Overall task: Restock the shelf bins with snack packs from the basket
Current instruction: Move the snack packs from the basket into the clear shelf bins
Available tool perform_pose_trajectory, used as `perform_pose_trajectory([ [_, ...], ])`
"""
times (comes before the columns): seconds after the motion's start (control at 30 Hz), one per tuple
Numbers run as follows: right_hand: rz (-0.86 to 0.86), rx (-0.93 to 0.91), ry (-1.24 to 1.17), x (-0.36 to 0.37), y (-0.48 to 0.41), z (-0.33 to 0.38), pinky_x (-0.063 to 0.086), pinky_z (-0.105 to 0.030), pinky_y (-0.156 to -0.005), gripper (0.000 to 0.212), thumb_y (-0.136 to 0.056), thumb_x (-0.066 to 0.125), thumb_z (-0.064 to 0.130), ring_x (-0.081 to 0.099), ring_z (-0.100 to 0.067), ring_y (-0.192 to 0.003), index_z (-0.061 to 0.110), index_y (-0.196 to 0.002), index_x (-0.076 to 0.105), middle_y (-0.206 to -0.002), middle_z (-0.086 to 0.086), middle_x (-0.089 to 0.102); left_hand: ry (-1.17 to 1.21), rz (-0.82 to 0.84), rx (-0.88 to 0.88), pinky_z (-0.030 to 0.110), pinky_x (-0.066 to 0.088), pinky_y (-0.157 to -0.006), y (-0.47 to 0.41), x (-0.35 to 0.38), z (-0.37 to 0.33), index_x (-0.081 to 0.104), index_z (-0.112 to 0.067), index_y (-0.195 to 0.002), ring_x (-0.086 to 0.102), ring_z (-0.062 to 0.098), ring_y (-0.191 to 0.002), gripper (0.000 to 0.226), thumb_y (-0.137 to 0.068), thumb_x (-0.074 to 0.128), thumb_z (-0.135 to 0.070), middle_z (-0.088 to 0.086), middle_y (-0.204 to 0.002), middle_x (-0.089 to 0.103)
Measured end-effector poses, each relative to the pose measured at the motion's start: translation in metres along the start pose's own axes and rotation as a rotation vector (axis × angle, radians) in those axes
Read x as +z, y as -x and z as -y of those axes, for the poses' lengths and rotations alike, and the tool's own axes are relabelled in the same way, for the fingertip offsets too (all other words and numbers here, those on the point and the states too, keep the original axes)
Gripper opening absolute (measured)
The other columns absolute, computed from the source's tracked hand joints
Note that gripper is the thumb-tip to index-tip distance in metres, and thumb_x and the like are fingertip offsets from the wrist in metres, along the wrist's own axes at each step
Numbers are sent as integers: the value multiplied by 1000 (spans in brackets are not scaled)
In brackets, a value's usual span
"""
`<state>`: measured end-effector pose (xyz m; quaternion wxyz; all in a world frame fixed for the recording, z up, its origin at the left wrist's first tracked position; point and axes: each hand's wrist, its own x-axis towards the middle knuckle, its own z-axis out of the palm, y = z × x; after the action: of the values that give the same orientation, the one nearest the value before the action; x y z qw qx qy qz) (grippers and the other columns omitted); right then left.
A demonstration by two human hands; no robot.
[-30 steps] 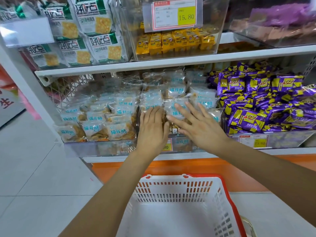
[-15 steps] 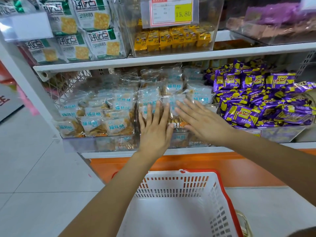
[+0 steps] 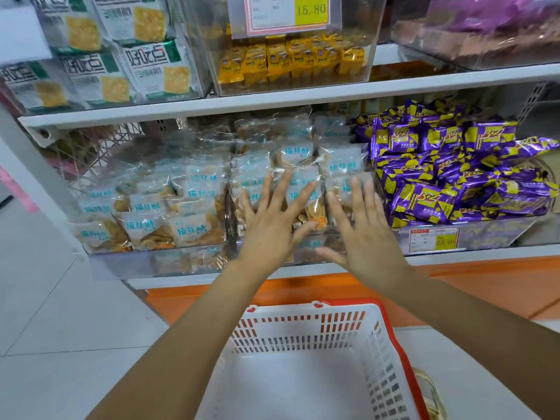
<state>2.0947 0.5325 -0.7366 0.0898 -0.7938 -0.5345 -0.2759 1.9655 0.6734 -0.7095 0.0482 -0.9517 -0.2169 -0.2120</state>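
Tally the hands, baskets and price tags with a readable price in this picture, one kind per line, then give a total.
Hands: 2 (left hand, right hand)
Baskets: 1 (basket)
Price tags: 2 (15.80 tag, 23.60 tag)
Total: 5

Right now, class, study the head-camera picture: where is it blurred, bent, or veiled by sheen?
Head view: blur smears the purple packs top right and the white label top left; the upper shelf edge bows slightly; sheen on the clear bin front veils snack packs behind it.
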Motion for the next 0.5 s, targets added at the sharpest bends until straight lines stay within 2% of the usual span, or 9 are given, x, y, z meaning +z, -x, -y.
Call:
perform_pose_trajectory([
  [0.13,26,-17,57,-1,-6,-1,10,-57,-115,96,-82,26,74,6,-48,-142,7,-151,23,-155,-28,12,-12,150,-37,67,-8,-106,-11,-10,-9,-6,-47,-147,-20,32,-144,72,-88,33,-66,-2,-159,-18],
  [0.27,-3,-42,43,1,11,2,8,-56,-116,89,-84,33,70,0,-45,-144,13,-152,22,-157,-24,7,-10,130,48,63,-11,-109,7,-9,-3,-11,-44,-146,-25,30,-143,68,-89,17,-68,-2,-157,-23],
  [0.33,-16,-57,40,2,18,4,8,-57,-116,85,-84,35,67,0,-43,-145,17,-152,23,-158,-22,7,-18,90,51,61,-11,-109,14,0,-5,-9,-41,-148,-20,33,-144,66,-91,11,-66,2,-158,-19],
  [0.43,-22,-66,40,3,26,14,11,-56,-115,82,-84,38,62,6,-42,-145,19,-152,21,-159,-15,9,-56,37,-9,64,-2,-109,14,8,-11,2,-32,-150,-3,40,-145,70,-90,12,-67,11,-160,-3],
  [0.5,-20,-68,49,3,29,17,14,-55,-115,79,-86,39,58,10,-41,-145,20,-152,20,-159,-12,12,-66,38,3,64,-3,-108,13,6,-10,2,-31,-150,-4,41,-144,75,-88,15,-71,13,-159,-3],
])
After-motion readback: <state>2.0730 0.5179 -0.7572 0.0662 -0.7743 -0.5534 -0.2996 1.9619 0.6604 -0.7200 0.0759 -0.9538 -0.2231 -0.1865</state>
